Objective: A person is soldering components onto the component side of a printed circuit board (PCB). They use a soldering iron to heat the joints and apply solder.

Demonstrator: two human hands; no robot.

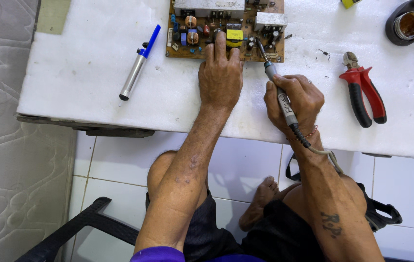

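White padded counter [95, 73] carrying brown circuit board [180, 46] at far edge — left hand [220, 77] pressing flat, fingers extended, on board; right hand [296, 102] gripping soldering iron [279, 94] — tip touching board; red cutters [364, 94], blue-tipped desoldering pump [139, 63] lying aside.

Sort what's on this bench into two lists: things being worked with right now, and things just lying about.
In use:
- circuit board, pressed down by the left hand
- soldering iron, gripped in the right hand, tip at the board's near edge

Lying about on the white padded table:
- blue and silver desoldering pump
- red-handled cutters
- dark jar at the far right
- small bent wire scrap
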